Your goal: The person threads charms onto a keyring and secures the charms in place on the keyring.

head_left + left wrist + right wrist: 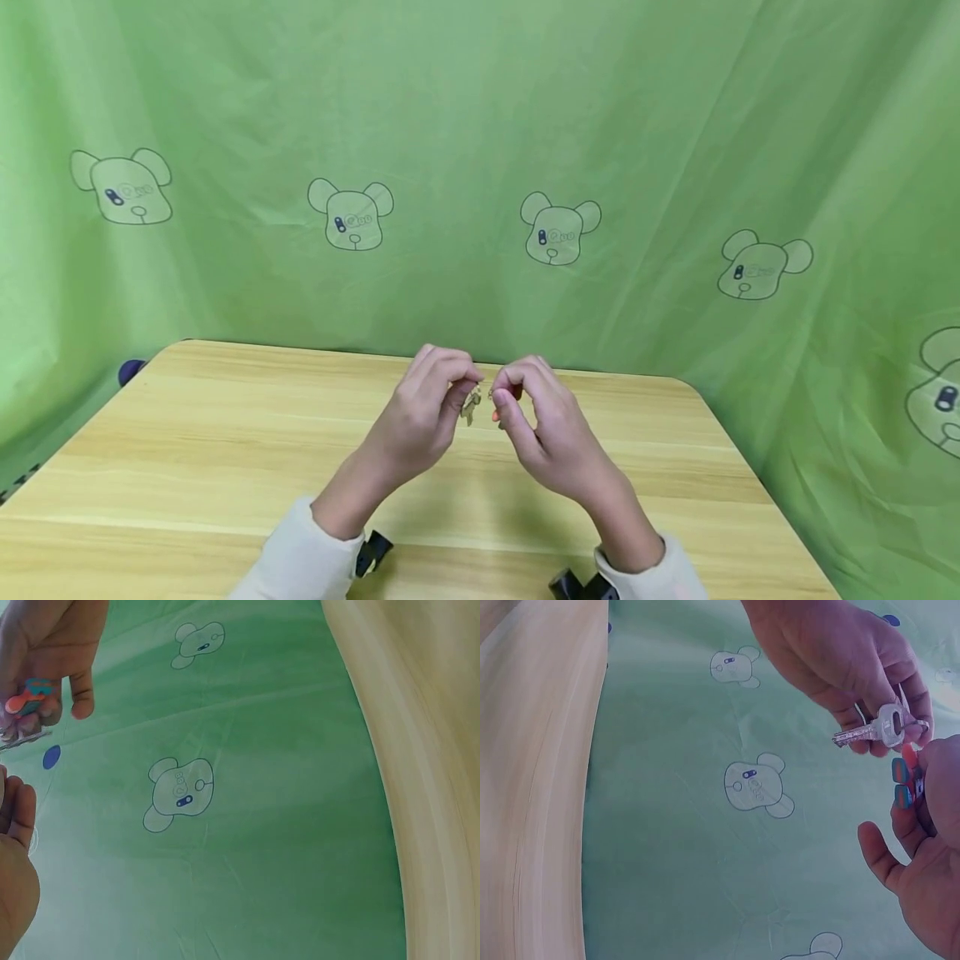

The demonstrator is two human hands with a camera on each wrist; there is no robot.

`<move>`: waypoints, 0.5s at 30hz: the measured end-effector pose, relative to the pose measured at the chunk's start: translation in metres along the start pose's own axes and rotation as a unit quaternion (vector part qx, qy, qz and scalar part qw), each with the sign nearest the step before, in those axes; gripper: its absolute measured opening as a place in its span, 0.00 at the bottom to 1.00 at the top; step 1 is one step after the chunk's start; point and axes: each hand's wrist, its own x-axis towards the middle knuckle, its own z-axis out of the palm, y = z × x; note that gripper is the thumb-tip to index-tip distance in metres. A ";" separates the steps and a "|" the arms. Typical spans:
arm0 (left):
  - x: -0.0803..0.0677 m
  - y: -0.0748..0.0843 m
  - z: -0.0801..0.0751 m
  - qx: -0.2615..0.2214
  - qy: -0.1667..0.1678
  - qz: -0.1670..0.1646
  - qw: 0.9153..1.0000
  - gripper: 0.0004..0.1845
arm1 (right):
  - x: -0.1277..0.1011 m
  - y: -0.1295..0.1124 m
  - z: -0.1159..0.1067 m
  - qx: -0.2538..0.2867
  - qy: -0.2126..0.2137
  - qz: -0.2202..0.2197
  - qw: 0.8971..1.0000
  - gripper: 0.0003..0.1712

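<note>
Pinching silver key (875, 730) in left hand (423, 417) fingers, right hand (551, 429) gripping orange-blue tag (906, 782)

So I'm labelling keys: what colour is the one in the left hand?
Silver metal key, clearest in the right wrist view.

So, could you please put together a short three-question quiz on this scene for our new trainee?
1. True or false: the left hand holds a silver key.
2. What colours show on the small tag that the right hand pinches?
3. Where are both hands? A: resting flat on the wooden table; B: raised above it; C: behind the green curtain.

Key: 1 true; 2 orange and teal; 3 B.
</note>
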 end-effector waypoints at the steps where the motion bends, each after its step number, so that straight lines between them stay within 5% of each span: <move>1: 0.000 0.000 0.000 0.001 0.002 0.002 1.000 0.09 | 0.000 -0.001 0.000 0.001 0.002 -0.001 1.000 0.10; 15: -0.004 -0.001 0.002 -0.059 -0.018 -0.040 0.997 0.05 | 0.001 -0.005 -0.003 0.006 0.014 0.000 1.000 0.14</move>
